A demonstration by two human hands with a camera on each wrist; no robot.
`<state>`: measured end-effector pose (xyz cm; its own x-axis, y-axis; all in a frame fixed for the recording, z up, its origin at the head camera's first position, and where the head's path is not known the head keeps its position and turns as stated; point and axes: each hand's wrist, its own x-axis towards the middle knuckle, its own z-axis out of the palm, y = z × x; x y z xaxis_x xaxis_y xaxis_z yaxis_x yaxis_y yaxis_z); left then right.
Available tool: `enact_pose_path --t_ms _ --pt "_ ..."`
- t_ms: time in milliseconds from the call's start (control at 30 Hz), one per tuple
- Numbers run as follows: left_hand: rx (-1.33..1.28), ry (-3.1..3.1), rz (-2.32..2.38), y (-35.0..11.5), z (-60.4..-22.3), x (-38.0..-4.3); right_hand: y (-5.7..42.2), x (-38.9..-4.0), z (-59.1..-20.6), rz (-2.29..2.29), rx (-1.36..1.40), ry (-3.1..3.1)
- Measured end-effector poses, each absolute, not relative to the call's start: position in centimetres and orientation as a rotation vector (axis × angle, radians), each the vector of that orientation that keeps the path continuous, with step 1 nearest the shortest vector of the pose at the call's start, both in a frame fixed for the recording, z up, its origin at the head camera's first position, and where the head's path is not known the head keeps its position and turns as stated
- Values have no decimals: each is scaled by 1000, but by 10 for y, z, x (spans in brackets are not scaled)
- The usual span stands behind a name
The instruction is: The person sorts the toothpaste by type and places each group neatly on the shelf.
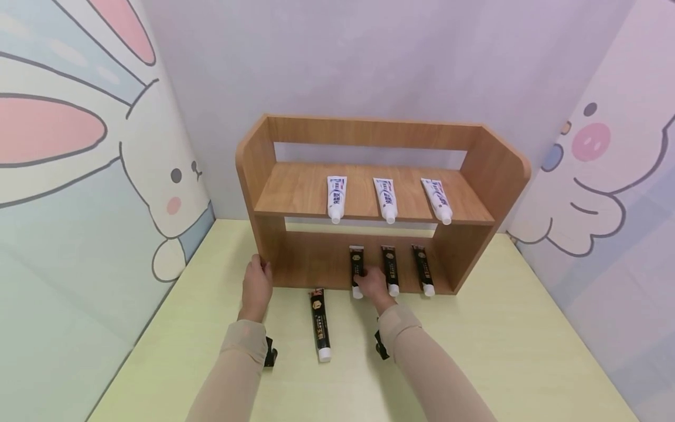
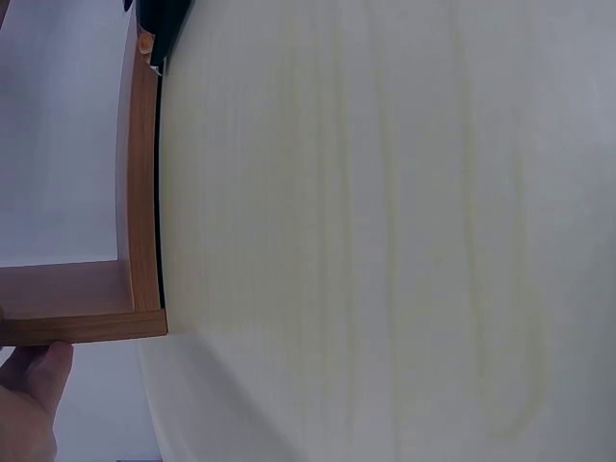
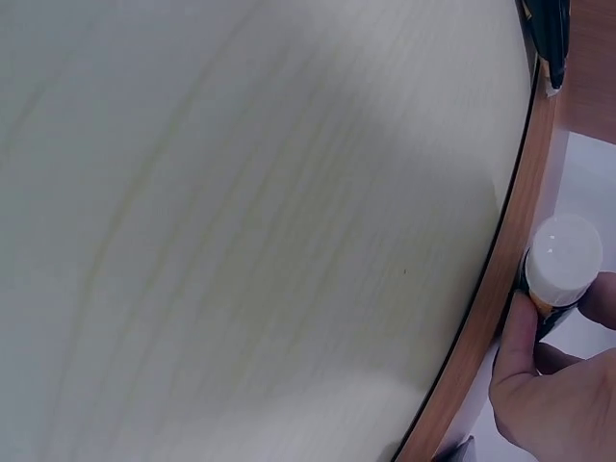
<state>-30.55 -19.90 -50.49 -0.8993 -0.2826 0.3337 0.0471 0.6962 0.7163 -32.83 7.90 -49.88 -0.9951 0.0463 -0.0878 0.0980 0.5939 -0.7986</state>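
My right hand [image 1: 372, 283] pinches a black toothpaste tube [image 1: 357, 264] near its white cap, on the lower board of a small wooden shelf [image 1: 316, 258]. In the right wrist view, thumb and fingers sit on either side of the white cap [image 3: 564, 260]. My left hand [image 1: 256, 287] grips the front edge of the shelf's left side panel [image 2: 87, 327], low down. Two more black tubes, a middle one [image 1: 390, 269] and a right one [image 1: 423, 269], lie on the lower board, caps forward. Another black tube [image 1: 320, 324] lies on the table between my forearms.
Three white toothpaste tubes lie on the upper board [image 1: 300, 187]: a left one [image 1: 336, 196], a middle one [image 1: 385, 198] and a right one [image 1: 436, 199], caps at the front edge. The pale yellow table [image 1: 501, 351] extends around the shelf, with cartoon-printed walls [image 1: 68, 264] beside it.
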Motion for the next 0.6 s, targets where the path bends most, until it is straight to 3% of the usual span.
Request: enact_pose_path --t_ms 600 --pt "175 -2490 -1089 -199 -506 -303 77 -327 -506 -1350 131 2777"
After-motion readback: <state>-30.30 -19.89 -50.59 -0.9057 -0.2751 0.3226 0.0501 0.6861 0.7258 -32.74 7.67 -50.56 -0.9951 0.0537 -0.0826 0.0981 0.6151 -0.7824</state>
